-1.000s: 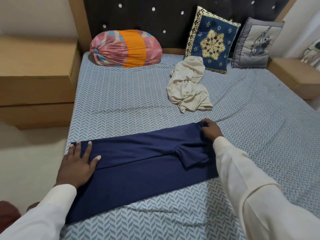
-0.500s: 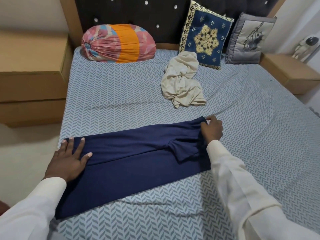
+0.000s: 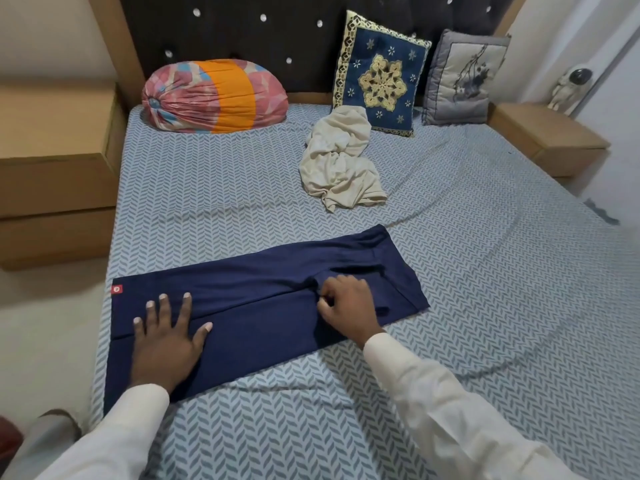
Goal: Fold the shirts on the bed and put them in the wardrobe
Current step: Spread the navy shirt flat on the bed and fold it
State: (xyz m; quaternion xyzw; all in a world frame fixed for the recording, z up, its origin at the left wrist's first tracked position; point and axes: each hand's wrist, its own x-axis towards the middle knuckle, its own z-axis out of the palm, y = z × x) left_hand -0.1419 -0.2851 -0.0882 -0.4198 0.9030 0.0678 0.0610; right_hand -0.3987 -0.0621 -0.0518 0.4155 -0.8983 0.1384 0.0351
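Observation:
A navy shirt lies on the patterned bed sheet as a long band, folded lengthwise, with a small red tag at its left end. My left hand presses flat on the shirt's left part, fingers spread. My right hand rests right of the shirt's middle. Its fingers are curled and pinch the fabric at the folded sleeve. A crumpled cream shirt lies farther up the bed, below the cushions. No wardrobe is in view.
A pink and orange bolster, a blue patterned cushion and a grey cushion lean at the headboard. Wooden bedside units stand at the left and right. A small figurine stands on the right unit.
My right hand has left the shirt's far right corner and moved left to the folded sleeve. My left hand has slid farther onto the shirt.

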